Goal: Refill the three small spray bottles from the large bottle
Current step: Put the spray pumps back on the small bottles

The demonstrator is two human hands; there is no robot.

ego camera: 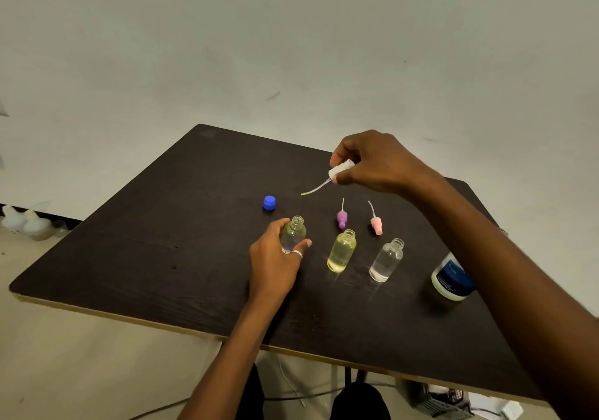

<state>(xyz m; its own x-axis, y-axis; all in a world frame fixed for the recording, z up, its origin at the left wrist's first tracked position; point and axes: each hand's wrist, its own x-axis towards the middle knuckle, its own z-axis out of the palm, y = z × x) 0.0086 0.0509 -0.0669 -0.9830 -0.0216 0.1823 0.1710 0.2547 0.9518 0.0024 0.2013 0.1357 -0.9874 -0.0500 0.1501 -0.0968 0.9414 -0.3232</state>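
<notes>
Left hand wraps the leftmost small bottle, upright on the table; right hand pinches the white spray head, tube dangling. I'd park it beside the purple head, tube pointing away from the bottle

Left of the gripped bottle, bare tabletop lay open; just right stood the yellow bottle, blue cap behind.

Bare room: dark table, plain wall.

dark table | pale jugs by wall, far left | grey basket under table
</notes>
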